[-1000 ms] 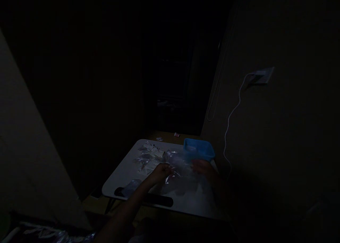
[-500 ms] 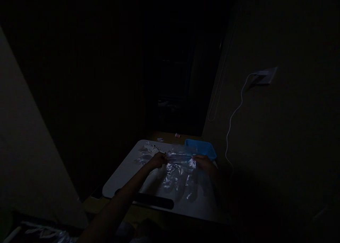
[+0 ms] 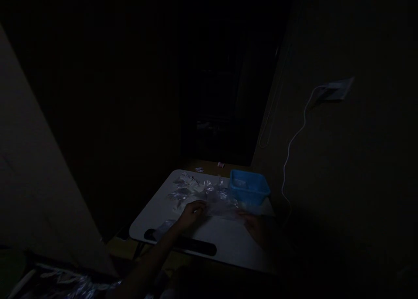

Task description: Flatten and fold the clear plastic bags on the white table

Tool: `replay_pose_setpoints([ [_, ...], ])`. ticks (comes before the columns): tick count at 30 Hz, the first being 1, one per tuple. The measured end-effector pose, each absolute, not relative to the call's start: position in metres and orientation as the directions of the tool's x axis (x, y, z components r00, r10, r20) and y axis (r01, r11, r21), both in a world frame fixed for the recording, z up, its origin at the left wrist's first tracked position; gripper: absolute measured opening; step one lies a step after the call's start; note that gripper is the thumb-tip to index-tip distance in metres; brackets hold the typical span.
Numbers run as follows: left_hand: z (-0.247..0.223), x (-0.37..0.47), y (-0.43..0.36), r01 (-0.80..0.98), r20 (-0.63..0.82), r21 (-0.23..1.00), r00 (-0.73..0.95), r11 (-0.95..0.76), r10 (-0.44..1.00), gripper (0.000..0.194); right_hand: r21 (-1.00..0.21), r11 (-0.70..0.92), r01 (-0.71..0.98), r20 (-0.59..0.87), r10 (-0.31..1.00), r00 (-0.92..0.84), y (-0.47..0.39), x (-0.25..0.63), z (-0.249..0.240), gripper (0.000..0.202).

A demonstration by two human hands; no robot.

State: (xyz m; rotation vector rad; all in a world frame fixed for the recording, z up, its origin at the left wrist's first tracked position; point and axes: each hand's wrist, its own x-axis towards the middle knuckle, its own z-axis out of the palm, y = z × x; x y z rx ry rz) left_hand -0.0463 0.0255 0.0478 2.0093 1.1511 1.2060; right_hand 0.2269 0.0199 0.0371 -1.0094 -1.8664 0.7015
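Observation:
A thin, clear plastic bag [image 3: 220, 206] spreads between my two hands, just above or on the white folding table [image 3: 225, 238]. My left hand [image 3: 192, 213] has its fingers curled at the bag's left edge. At the right edge, my right hand [image 3: 255, 227] pinches the plastic; its fingertips are dim and blurred. Crumpled clear plastic [image 3: 179, 193] lies on the table past my left hand. Behind my right hand stands a blue plastic basket [image 3: 253, 198] with something clear inside. Darkness hides the finer detail.
A dark slot [image 3: 199, 246] runs along the table's near edge, with a piece of clear plastic [image 3: 164, 227] beside it. Behind the table lies a small pinkish item [image 3: 221, 164]. A white cable [image 3: 289, 153] hangs from a wall socket [image 3: 338, 90] at right.
Both hands have come lower and nearer to me. The plastic, which hung crinkled on the near side of my hands, now lies spread between and beyond them. More of the blue basket shows.

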Motion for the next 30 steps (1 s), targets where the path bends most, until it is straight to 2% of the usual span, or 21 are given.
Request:
replay_pose_setpoints([
  [2, 0.03, -0.044, 0.023, 0.473, 0.41, 0.73, 0.275, -0.494, 0.87, 0.031, -0.775, 0.516, 0.364, 0.417, 0.851, -0.318, 0.016, 0.224, 0.011, 0.024],
  [6, 0.019, -0.04, 0.022, 0.688, 0.376, 0.502, 0.371, -0.523, 0.849, 0.036, -0.742, 0.463, 0.485, 0.381, 0.886, -0.264, 0.012, 0.215, -0.02, 0.029],
  [8, 0.02, -0.04, 0.022, 0.761, 0.37, 0.407, 0.368, -0.505, 0.853, 0.036, -0.7, 0.437, 0.565, 0.347, 0.899, -0.267, 0.009, 0.21, -0.024, 0.032],
  [12, 0.018, -0.028, 0.013, 0.838, 0.405, 0.308, 0.314, -0.451, 0.859, 0.03, -0.574, 0.42, 0.703, 0.304, 0.906, -0.293, 0.001, 0.203, -0.015, 0.036],
  [17, -0.005, 0.009, -0.014, 0.794, 0.359, 0.254, 0.453, -0.553, 0.816, 0.024, -0.41, 0.453, 0.792, 0.287, 0.888, -0.359, -0.007, 0.197, 0.0, 0.037],
  [20, -0.016, 0.016, -0.027, 0.762, 0.293, 0.156, 0.572, -0.628, 0.766, 0.044, -0.299, 0.49, 0.819, 0.263, 0.867, -0.423, -0.014, 0.198, 0.004, 0.032],
  [22, -0.016, 0.013, -0.033, 0.755, 0.225, 0.123, 0.611, -0.644, 0.759, 0.048, -0.242, 0.488, 0.838, 0.252, 0.866, -0.432, -0.02, 0.2, 0.007, 0.029],
  [27, -0.001, 0.003, -0.046, 0.753, 0.092, 0.152, 0.635, -0.641, 0.767, 0.049, -0.18, 0.396, 0.9, 0.266, 0.901, -0.343, -0.033, 0.202, 0.013, 0.026],
  [30, 0.001, 0.0, -0.054, 0.743, 0.088, 0.163, 0.644, -0.649, 0.76, 0.05, -0.137, 0.475, 0.869, 0.317, 0.852, -0.416, -0.043, 0.2, 0.008, 0.032],
])
